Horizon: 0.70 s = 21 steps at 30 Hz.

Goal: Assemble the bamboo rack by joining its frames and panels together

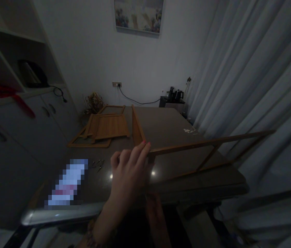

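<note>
My left hand (130, 165) is closed over the near corner where two wooden pieces meet, its fingertips on the joint. One piece is a wooden panel (136, 127) standing on edge and running away from me. The other is a long open wooden frame (186, 148) with crossbars, stretching to the right past the table edge. My right hand (155, 210) is lower, in shadow by the table's near edge below that corner; its fingers are too dark to make out. Several small metal screws or fittings (99, 165) lie left of my left hand.
Slatted wooden panels and frames (109, 126) are stacked on the table (160, 120) at the back left. A blurred-out phone-like screen (68, 182) lies at the front left. Cabinets (29, 127) flank the left, a curtain (251, 75) the right. A kettle stand (172, 101) is behind.
</note>
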Each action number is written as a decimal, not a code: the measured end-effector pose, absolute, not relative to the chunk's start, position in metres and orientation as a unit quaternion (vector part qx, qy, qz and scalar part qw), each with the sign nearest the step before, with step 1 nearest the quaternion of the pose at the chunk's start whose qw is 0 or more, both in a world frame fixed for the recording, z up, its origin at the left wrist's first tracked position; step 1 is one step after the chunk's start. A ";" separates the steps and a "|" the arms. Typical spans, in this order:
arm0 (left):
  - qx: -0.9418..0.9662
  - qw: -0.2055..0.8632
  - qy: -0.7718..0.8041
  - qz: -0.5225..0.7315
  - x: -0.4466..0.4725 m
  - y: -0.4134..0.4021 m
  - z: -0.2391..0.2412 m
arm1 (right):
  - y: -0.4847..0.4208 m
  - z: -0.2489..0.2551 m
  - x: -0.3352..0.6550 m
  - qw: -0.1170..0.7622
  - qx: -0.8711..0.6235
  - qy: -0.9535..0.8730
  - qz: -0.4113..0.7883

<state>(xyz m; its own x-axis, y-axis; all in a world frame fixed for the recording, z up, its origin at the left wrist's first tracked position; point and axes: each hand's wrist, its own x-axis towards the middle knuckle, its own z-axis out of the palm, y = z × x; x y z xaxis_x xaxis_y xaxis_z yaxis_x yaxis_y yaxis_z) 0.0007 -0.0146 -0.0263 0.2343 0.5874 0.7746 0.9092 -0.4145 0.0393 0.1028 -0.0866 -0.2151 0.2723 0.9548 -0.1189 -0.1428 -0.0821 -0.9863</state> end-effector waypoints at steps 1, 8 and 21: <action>-0.755 0.217 -0.496 -0.371 0.000 -0.014 -0.026 | -0.087 -0.214 0.103 0.565 -0.566 -0.376 0.467; -0.752 0.218 -0.495 -0.376 0.001 -0.014 -0.026 | -0.084 -0.221 0.113 0.533 -0.612 -0.523 0.262; -0.755 0.223 -0.491 -0.374 0.000 -0.013 -0.028 | -0.080 -0.217 0.120 0.554 -0.570 -0.491 0.357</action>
<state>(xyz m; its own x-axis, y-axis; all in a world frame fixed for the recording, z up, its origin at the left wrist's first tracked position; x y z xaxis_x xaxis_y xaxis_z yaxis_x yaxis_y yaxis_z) 0.0001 -0.0131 -0.0283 0.2387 0.5738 0.7834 0.9075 -0.4191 0.0304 0.1202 -0.0805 -0.2168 0.2630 0.9550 0.1374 0.1655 0.0956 -0.9816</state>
